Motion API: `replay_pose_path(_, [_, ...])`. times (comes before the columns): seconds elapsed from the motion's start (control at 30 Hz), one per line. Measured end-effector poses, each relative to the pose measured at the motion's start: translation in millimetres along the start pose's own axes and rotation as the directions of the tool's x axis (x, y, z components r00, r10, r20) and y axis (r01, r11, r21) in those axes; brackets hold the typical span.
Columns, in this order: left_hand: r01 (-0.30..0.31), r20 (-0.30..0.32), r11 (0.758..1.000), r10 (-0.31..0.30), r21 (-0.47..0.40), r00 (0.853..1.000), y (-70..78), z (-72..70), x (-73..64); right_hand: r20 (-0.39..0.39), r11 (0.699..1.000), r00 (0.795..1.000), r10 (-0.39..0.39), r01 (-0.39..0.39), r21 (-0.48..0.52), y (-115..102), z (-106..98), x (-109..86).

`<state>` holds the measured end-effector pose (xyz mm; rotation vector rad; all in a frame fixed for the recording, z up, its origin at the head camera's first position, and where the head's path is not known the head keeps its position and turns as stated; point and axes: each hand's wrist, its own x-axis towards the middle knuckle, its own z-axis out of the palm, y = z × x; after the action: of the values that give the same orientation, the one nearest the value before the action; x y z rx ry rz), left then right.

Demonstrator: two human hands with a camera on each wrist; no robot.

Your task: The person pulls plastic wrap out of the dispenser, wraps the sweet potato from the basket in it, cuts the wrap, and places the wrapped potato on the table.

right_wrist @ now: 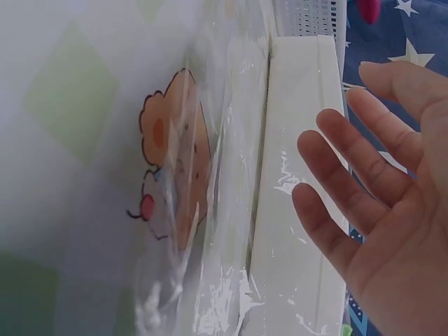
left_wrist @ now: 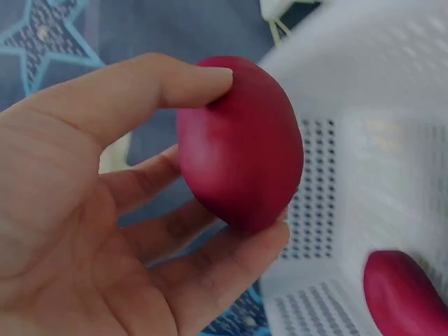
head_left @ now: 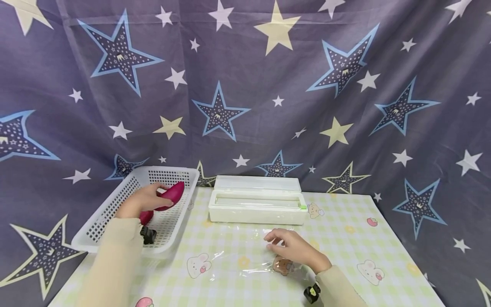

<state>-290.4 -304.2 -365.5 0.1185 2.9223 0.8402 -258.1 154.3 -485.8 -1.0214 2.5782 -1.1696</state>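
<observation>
Over the white perforated basket, my left hand grips a smooth magenta sweet potato, thumb on one side and fingers on the other. In the left wrist view the sweet potato shows whole above the basket's rim. A second sweet potato lies inside the basket. My right hand hovers with loosely bent fingers over clear cling film spread on the table, holding nothing. The film runs out from the front of a white cling film box, whose lid stands up.
The table's cloth is green-checked with cartoon prints. A dark star-patterned curtain hangs behind the table. A light green slider sits at the right end of the box. The basket stands at the left beside the box.
</observation>
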Motion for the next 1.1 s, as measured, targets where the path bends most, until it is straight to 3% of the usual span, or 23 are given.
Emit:
replay_pose_path(0.17, [-0.108, -0.065, 0.994, 0.109, 0.011, 0.992, 22.4, 6.0, 0.2, 0.014, 1.000, 1.000, 0.013, -0.013, 0.017, -0.1, -1.8, -0.4])
replay_pose_path(0.4, [-0.235, -0.121, 0.972, 0.232, -0.007, 0.965, 40.8, 17.6, -1.1, 0.009, 0.999, 1.000, 0.008, -0.008, 0.034, 1.6, -2.3, -2.5])
replay_pose_path(0.5, [-0.301, -0.139, 0.954, 0.298, 0.000, 0.944, 46.2, 24.4, -2.1, -0.002, 0.999, 1.000, 0.009, -0.009, 0.032, 2.9, -3.0, -3.7])
replay_pose_path(0.6, [-0.379, -0.153, 0.925, 0.375, 0.002, 0.914, 50.6, 32.3, -2.1, -0.009, 0.999, 1.000, 0.010, -0.010, 0.034, 4.6, -3.4, -3.8])
replay_pose_path(0.8, [-0.514, -0.132, 0.856, 0.504, -0.057, 0.854, 61.1, 50.5, -3.6, -0.014, 1.000, 1.000, 0.012, -0.012, 0.024, 7.5, -2.7, -3.9])
replay_pose_path(1.1, [-0.562, -0.063, 0.812, 0.559, -0.157, 0.827, 79.1, 84.0, -4.8, -0.034, 0.999, 0.999, 0.018, -0.017, 0.031, 7.2, -2.7, -5.2])
